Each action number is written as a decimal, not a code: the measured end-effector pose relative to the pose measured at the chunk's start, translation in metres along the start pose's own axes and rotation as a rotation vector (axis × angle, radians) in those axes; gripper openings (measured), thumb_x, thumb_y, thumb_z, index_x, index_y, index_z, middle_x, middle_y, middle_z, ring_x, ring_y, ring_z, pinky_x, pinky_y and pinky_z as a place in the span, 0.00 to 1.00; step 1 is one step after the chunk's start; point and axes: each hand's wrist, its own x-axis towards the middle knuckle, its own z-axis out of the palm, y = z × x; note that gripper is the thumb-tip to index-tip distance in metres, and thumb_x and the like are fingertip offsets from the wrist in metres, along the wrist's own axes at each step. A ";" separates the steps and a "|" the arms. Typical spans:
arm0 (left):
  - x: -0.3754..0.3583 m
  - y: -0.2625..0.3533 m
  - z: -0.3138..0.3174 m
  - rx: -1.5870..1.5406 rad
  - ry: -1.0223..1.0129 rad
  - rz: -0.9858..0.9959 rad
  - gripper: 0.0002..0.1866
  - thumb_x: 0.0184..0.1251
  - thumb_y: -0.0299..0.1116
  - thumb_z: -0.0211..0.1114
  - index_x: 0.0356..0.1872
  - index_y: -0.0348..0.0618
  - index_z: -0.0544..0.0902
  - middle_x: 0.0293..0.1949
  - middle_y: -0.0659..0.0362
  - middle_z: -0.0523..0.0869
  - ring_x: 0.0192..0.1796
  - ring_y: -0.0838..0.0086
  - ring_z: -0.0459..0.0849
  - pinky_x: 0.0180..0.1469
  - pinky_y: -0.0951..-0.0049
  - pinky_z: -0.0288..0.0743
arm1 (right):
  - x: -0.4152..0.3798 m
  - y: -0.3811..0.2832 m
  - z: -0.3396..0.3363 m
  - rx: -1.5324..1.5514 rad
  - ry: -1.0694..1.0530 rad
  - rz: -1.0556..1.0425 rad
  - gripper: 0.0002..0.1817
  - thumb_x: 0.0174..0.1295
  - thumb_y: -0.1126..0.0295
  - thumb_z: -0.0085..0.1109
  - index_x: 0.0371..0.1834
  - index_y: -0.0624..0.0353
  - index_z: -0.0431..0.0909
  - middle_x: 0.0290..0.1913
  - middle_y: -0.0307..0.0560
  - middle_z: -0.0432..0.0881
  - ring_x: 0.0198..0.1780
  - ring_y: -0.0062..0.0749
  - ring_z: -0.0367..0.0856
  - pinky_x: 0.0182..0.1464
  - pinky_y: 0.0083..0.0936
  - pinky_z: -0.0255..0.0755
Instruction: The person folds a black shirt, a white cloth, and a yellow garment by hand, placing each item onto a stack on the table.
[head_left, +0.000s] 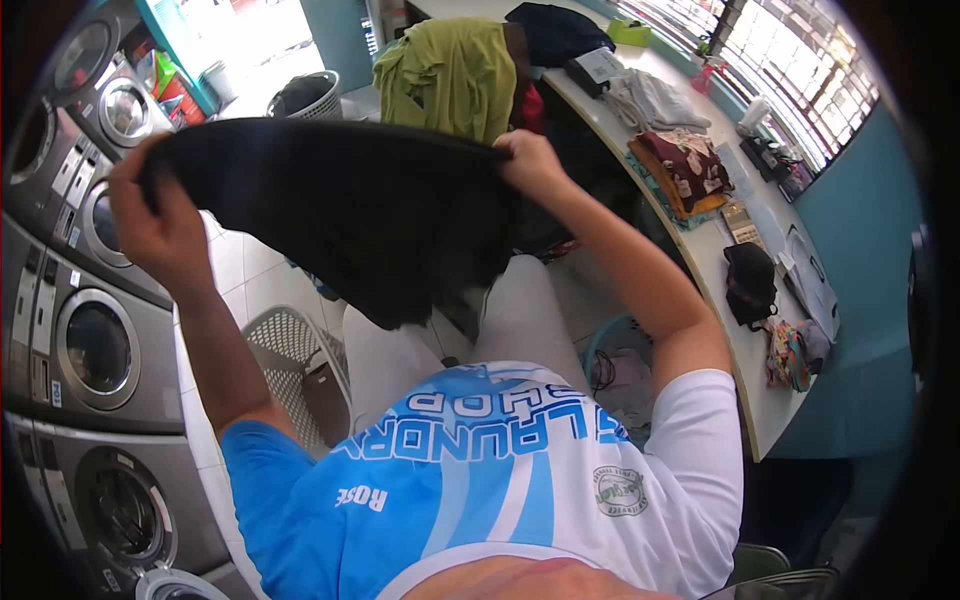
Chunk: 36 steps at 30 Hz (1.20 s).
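While both hands pinch the black garment (340, 220) by its top edge, left hand (160, 225) and right hand (535, 165) spread it in midair above the lap, no fold made yet. 1 folded stack (685, 170) (maybe more) already sits on the counter (760, 400); olive cloth (450, 75) waits at its far end.

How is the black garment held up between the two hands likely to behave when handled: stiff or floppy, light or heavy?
Probably floppy: the black garment sags between the left hand and right hand. Likely light, since fingertip pinches hold it up.
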 end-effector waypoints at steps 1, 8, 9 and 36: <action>0.009 -0.002 -0.002 0.001 0.047 -0.058 0.10 0.64 0.19 0.58 0.45 0.37 0.81 0.41 0.55 0.83 0.43 0.72 0.83 0.50 0.74 0.76 | 0.007 0.006 -0.011 -0.004 0.021 0.042 0.14 0.44 0.69 0.60 0.36 0.59 0.83 0.36 0.58 0.83 0.43 0.48 0.82 0.48 0.35 0.74; 0.024 -0.071 -0.020 -0.050 0.210 -0.221 0.14 0.63 0.23 0.64 0.49 0.34 0.76 0.43 0.55 0.82 0.44 0.73 0.82 0.50 0.76 0.77 | 0.043 -0.026 -0.086 0.366 0.140 0.034 0.10 0.64 0.70 0.52 0.45 0.57 0.79 0.30 0.34 0.79 0.30 0.15 0.75 0.34 0.17 0.71; 0.024 -0.082 -0.023 -0.057 0.220 -0.228 0.15 0.62 0.23 0.64 0.49 0.34 0.75 0.43 0.55 0.82 0.44 0.73 0.82 0.50 0.76 0.77 | 0.051 -0.025 -0.098 0.327 0.123 0.075 0.10 0.65 0.70 0.52 0.47 0.59 0.79 0.32 0.33 0.79 0.33 0.13 0.74 0.37 0.16 0.71; -0.028 -0.196 -0.036 -0.230 0.021 -0.758 0.08 0.67 0.28 0.59 0.45 0.39 0.78 0.32 0.59 0.83 0.31 0.77 0.84 0.32 0.76 0.81 | 0.073 -0.024 -0.227 -0.471 -0.095 0.303 0.16 0.60 0.64 0.54 0.51 0.52 0.76 0.43 0.42 0.83 0.42 0.28 0.82 0.43 0.27 0.77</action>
